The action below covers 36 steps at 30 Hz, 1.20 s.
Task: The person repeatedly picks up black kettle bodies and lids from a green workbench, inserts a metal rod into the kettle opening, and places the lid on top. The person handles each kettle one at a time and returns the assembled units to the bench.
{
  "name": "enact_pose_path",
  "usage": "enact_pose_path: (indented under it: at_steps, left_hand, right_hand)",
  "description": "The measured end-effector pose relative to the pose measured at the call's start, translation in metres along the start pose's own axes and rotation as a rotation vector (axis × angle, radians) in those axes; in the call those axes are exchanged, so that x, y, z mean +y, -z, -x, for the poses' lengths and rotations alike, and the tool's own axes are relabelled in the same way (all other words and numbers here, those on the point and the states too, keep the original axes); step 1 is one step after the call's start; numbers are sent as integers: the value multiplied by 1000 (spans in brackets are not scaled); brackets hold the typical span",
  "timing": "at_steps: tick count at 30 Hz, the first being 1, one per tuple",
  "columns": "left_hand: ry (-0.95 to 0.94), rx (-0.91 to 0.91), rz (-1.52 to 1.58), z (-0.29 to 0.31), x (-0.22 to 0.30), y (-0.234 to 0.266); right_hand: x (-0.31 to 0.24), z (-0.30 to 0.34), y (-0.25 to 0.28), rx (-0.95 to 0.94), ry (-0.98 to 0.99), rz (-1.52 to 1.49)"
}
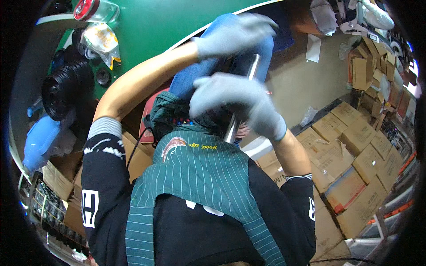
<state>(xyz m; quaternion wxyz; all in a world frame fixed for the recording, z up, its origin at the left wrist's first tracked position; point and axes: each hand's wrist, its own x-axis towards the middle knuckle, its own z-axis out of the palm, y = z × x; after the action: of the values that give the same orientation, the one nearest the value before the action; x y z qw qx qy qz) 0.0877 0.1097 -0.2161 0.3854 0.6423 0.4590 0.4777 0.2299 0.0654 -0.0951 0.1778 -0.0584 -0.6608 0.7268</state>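
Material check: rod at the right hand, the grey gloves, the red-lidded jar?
Rod: likely polished metal, silvery, with bright streaks along its length; exact alloy or plating can't be told.
Gloves: probably matte fabric, no gloss; motion blur hides any knit or coating.
Jar: clear and glossy, see-through with highlights; glass or plastic, can't tell which.

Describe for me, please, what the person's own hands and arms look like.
The left hand and right hand wear grey gloves, blurred. The black left sleeve ends near the elbow in a ribbed grey cuff, with a white jagged band and block marking. The right sleeve is black too, with white print.
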Motion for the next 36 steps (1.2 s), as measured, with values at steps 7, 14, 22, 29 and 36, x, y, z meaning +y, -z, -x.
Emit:
enact_pose_path:
  at_steps: [7,14,22,29,36]
  left_hand:
    - [234,-213,-443,41,165,122]
    - [325,-408,-1157,72,185,-17]
    - [568,-216,-1567,84,178,-59]
    - [605,-336,-1445,81,194,-49]
    - [566,-401,-1455,83,202,-45]
  right_hand:
    - [40,-1,21,549,14,-1414]
    - [50,-22,12,673,-107,-1017]
    - [50,-12,30,771,75,-1237]
    - [111,65,64,842,-231,-837]
    - [134,13,53,449,-249,-1368]
